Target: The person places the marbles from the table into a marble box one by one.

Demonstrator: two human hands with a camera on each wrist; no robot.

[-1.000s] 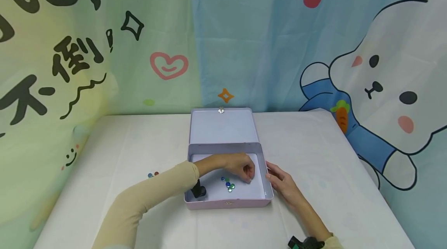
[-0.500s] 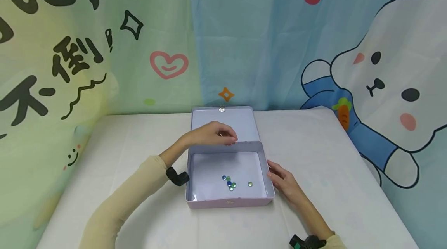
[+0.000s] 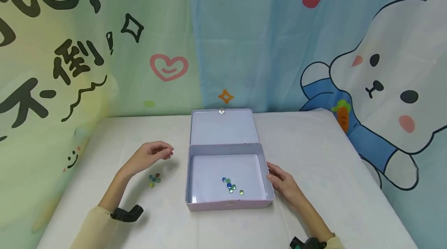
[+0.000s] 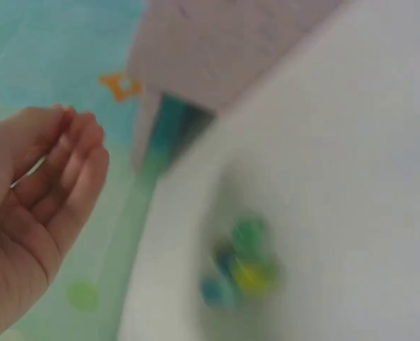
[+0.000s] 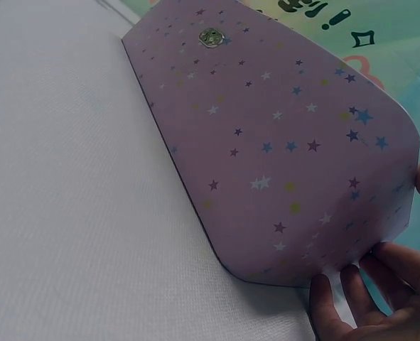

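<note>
An open pale purple metal box (image 3: 228, 204) stands on the table, its lid (image 3: 223, 127) tipped back. Inside, several blue and green glass marbles (image 3: 229, 185) sit near the middle, with a green marble (image 3: 241, 192) a little to their right. My left hand (image 3: 146, 158) hovers left of the box, fingers loosely bent, nothing visible between them. Below it on the table lies a small group of coloured marbles (image 3: 155, 179), blurred in the left wrist view. My right hand (image 3: 286, 187) rests against the box's right side; in the right wrist view its fingertips (image 5: 323, 288) touch the star-printed wall.
A white cloth (image 3: 331, 156) covers the table. Behind it hangs a printed curtain (image 3: 241, 47) with a rabbit at the right. Black wrist cameras are strapped to both forearms.
My left hand has swung from inside the box, over its back, to the left above the loose marbles. A green marble in the box has rolled left and nearer. My right hand stays put.
</note>
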